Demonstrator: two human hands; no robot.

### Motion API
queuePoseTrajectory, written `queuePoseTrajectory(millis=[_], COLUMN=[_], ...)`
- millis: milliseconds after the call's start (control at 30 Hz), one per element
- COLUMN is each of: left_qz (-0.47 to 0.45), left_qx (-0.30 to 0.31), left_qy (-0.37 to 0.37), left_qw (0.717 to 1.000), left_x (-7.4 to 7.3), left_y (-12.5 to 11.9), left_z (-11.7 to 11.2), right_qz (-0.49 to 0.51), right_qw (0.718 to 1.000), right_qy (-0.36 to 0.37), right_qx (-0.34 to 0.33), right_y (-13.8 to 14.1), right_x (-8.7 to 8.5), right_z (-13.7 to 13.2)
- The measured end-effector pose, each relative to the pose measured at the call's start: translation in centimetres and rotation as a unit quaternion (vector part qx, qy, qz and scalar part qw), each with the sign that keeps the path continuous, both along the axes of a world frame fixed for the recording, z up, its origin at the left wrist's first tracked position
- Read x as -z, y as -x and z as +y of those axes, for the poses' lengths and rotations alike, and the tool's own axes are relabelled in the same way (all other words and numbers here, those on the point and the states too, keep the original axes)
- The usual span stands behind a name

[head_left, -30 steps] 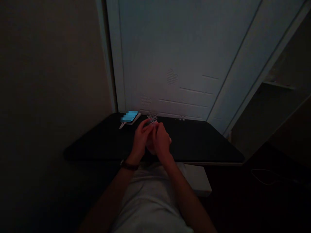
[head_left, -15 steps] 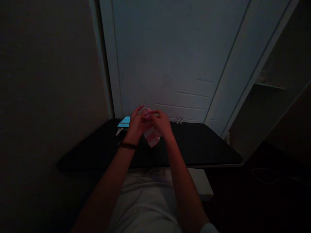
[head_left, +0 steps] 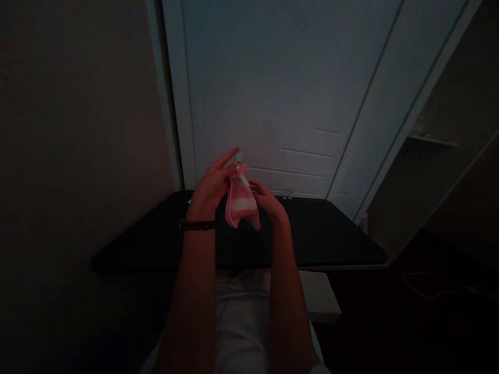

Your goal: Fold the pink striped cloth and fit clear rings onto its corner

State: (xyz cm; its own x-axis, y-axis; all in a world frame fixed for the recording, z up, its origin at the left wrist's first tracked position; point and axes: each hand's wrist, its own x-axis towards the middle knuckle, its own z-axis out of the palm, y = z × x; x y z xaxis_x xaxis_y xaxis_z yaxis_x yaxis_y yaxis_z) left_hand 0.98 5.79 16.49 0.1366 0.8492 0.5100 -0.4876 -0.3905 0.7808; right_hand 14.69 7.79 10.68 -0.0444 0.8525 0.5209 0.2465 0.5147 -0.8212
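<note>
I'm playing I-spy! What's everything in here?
striped cloth: 1, pink and white, centre
clear piece: 1, colourless, cloth's top
table: 1, black, across middle
small clear things: 2+, colourless, table's back
panel: 1, pale, behind table
wall: 1, brownish, left
box: 1, white, below table's front
cable: 1, pale, lower right
shelf: 1, pale, right
bright sliver: 1, blue, table's left
wristband: 1, dark, left wrist
shirt: 1, pale, bottom
left fingers: 1 set, bare, holding cloth
right fingers: 1 set, bare, beside cloth
</note>
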Motion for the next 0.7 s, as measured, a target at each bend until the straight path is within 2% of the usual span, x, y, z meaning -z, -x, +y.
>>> queuePoseTrajectory(millis=[133, 233, 367, 433, 533, 700], left_qz=[-0.02, -0.04, -0.044, -0.034, 0.003, 0.105], left_qx=[0.009, 0.001, -0.003, -0.013, -0.041, -0.049], left_qy=[0.006, 0.004, 0.002, 0.011, 0.024, 0.022], left_qw=[1.0, 0.999, 0.999, 0.999, 0.999, 0.993], left_x=[1.2, 1.6, 1.6, 1.7, 2.2, 3.4], left_y=[0.5, 1.1, 1.6, 1.8, 2.2, 2.5], left_z=[-1.4, -2.6, -4.2, -4.6, -4.4, -3.6], right_qz=[0.013, 0.044, 0.052, 0.086, 0.14, 0.185], right_qw=[0.982, 0.963, 0.962, 0.965, 0.969, 0.973], right_qy=[0.043, 0.076, 0.098, 0.091, 0.069, 0.028], right_qx=[-0.185, -0.254, -0.25, -0.231, -0.19, -0.132], right_y=[-0.2, -0.6, -1.6, -2.2, -3.1, -4.0], right_x=[1.6, 2.1, 1.7, 1.2, 0.5, -0.2], right_z=[-0.8, -1.5, -2.9, -3.8, -5.0, -5.9])
